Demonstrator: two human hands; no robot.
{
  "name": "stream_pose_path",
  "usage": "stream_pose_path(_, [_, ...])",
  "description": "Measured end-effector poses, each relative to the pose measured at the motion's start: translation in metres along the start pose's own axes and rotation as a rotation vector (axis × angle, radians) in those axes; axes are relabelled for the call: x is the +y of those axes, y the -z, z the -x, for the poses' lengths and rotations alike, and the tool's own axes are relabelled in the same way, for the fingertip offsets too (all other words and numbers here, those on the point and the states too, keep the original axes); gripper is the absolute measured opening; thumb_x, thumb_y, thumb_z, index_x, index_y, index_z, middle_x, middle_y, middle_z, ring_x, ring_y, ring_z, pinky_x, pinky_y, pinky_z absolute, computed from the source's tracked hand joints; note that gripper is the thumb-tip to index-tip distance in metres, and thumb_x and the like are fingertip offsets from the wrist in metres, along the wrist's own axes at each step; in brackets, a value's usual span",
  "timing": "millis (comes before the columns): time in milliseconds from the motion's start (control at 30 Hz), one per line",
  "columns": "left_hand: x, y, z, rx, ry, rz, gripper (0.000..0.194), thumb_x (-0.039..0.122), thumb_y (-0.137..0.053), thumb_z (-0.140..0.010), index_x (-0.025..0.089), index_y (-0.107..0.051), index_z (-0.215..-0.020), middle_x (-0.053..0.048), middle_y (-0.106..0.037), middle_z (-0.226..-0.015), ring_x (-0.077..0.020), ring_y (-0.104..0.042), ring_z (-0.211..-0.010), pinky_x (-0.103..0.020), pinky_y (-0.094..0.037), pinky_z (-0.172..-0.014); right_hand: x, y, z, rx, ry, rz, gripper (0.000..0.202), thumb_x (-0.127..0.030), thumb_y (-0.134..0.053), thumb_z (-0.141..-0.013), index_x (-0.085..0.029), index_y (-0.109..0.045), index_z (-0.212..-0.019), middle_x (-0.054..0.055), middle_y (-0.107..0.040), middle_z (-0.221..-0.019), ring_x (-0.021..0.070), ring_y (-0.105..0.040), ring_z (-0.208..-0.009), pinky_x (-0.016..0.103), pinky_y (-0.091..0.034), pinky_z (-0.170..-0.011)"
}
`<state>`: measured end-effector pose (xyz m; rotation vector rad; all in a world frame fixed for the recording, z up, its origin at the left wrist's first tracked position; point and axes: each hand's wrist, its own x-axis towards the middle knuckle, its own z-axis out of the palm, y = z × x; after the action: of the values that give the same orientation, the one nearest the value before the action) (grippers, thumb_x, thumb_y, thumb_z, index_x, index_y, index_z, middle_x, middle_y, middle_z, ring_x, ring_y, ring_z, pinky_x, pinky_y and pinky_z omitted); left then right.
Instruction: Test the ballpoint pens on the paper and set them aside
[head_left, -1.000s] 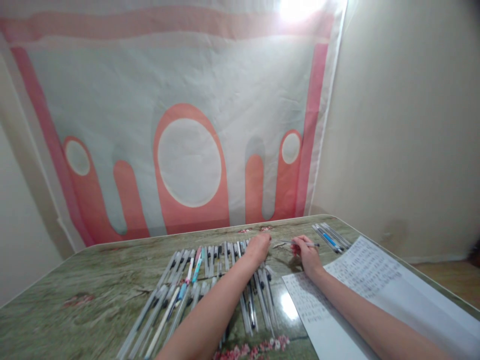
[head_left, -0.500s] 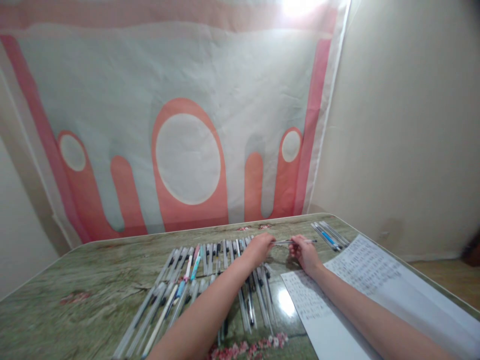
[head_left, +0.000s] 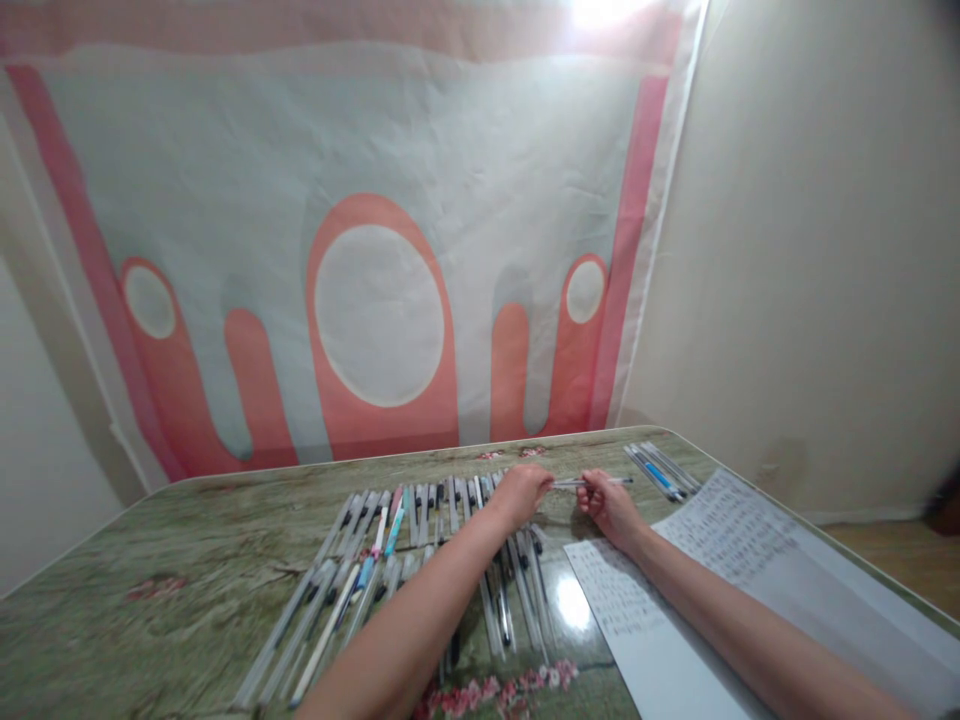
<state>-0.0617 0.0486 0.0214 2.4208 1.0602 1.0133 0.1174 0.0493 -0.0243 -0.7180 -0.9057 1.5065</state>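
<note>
My left hand [head_left: 526, 491] is closed on one end of a slim pen [head_left: 568, 484], above the far part of the table. My right hand [head_left: 606, 498] pinches the same pen near its other end, and the tip pokes out past the fingers to the right. The pen lies about level between the two hands. Under and beside my left arm spread two rows of pens [head_left: 322, 585], mostly clear with dark grips. Among them lie a pink-and-white pen [head_left: 381, 527] and a light blue pen [head_left: 394, 527]. My left forearm hides part of the rows.
Sheets with handwriting [head_left: 720, 535] lie under my right forearm. Several pens, one blue [head_left: 655, 472], rest at the far right of the marbled table [head_left: 150, 560]. A printed cloth [head_left: 480, 200] hangs behind the table.
Both hands keep hold of the pen in nearly the same place. The whole view has shifted slightly; the rows of pens look unchanged.
</note>
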Motion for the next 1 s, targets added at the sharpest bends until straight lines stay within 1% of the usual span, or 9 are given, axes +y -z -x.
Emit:
stream_pose_path(167, [0.003,-0.001,-0.002,-0.034,-0.064,-0.159,0.020,0.020,-0.045,-0.078,0.019,-0.065,-0.080,-0.009,-0.063,-0.079,-0.0187,-0.055,-0.077,-0.025,-0.038,-0.071,0.000,0.002,0.000,-0.013,-0.006,-0.039,0.023,-0.035,-0.062,-0.069,-0.018,-0.047,-0.068,-0.004,-0.052,-0.054,0.0074,-0.045,-0.047,0.018,-0.037,-0.043])
stream_pose_path(333, [0.001,0.000,-0.002,-0.092,-0.054,-0.231,0.021,0.021,-0.043,-0.080,0.017,-0.063,-0.084,-0.007,-0.063,-0.082,-0.0181,-0.056,-0.080,-0.026,-0.039,-0.072,0.001,0.000,0.001,-0.012,-0.013,-0.025,0.024,-0.035,-0.064,-0.067,-0.018,-0.048,-0.068,-0.004,-0.053,-0.055,0.0070,-0.046,-0.046,0.018,-0.037,-0.042])
stream_pose_path(467, [-0.008,0.014,-0.001,-0.133,-0.049,-0.277,0.021,0.022,-0.042,-0.081,0.016,-0.061,-0.088,-0.006,-0.063,-0.087,-0.0168,-0.055,-0.084,-0.026,-0.040,-0.076,0.000,-0.001,-0.001,-0.005,-0.038,0.013,0.027,-0.042,-0.061,-0.068,-0.018,-0.052,-0.074,-0.002,-0.055,-0.057,0.0078,-0.047,-0.046,0.019,-0.037,-0.042])
stream_pose_path(567, [-0.016,0.031,0.001,-0.113,-0.021,-0.324,0.020,0.021,-0.042,-0.082,0.016,-0.060,-0.088,-0.006,-0.062,-0.090,-0.0160,-0.055,-0.087,-0.026,-0.040,-0.078,-0.001,0.000,-0.002,0.050,0.031,0.078,0.029,-0.044,-0.060,-0.069,-0.018,-0.054,-0.078,-0.003,-0.053,-0.057,0.0075,-0.045,-0.046,0.019,-0.035,-0.041])
stream_pose_path(633, [-0.019,0.041,0.003,-0.099,-0.012,-0.340,0.019,0.021,-0.041,-0.083,0.017,-0.059,-0.089,-0.005,-0.061,-0.091,-0.0156,-0.054,-0.088,-0.026,-0.040,-0.080,-0.003,0.002,-0.001,0.063,0.115,0.223,0.027,-0.042,-0.062,-0.067,-0.018,-0.054,-0.076,-0.003,-0.052,-0.059,0.0079,-0.045,-0.048,0.019,-0.035,-0.043])
stream_pose_path(733, [-0.019,0.048,0.005,-0.038,0.024,-0.351,0.018,0.019,-0.042,-0.082,0.017,-0.058,-0.091,-0.006,-0.060,-0.093,-0.0155,-0.054,-0.089,-0.027,-0.040,-0.081,-0.005,0.002,0.002,0.027,0.251,0.588,0.027,-0.043,-0.059,-0.070,-0.017,-0.056,-0.075,-0.001,-0.055,-0.061,0.0107,-0.047,-0.053,0.021,-0.037,-0.047])
stream_pose_path(900, [-0.003,0.039,0.007,0.101,0.078,-0.316,0.025,0.014,-0.044,-0.078,0.017,-0.052,-0.102,-0.007,-0.053,-0.107,-0.0154,-0.048,-0.102,-0.029,-0.037,-0.089,-0.005,0.001,0.010,-0.133,0.458,1.204,0.026,-0.039,-0.049,-0.077,-0.019,-0.061,-0.089,0.004,-0.063,-0.077,0.0160,-0.054,-0.068,0.027,-0.040,-0.064])
stream_pose_path(933, [0.004,0.036,0.008,0.132,0.088,-0.316,0.031,0.013,-0.046,-0.077,0.017,-0.049,-0.107,-0.008,-0.050,-0.113,-0.0158,-0.045,-0.107,-0.029,-0.035,-0.092,-0.005,0.001,0.010,-0.121,0.481,1.282,0.026,-0.038,-0.048,-0.078,-0.019,-0.062,-0.089,0.005,-0.063,-0.078,0.0166,-0.055,-0.070,0.028,-0.039,-0.066])
stream_pose_path(1000, [0.021,0.026,0.013,0.193,0.118,-0.339,0.043,0.014,-0.049,-0.075,0.016,-0.041,-0.117,-0.010,-0.041,-0.125,-0.0178,-0.037,-0.116,-0.032,-0.030,-0.096,-0.004,0.003,0.009,-0.008,0.503,1.367,0.027,-0.038,-0.044,-0.080,-0.019,-0.062,-0.087,0.006,-0.063,-0.080,0.0171,-0.055,-0.071,0.028,-0.039,-0.067])
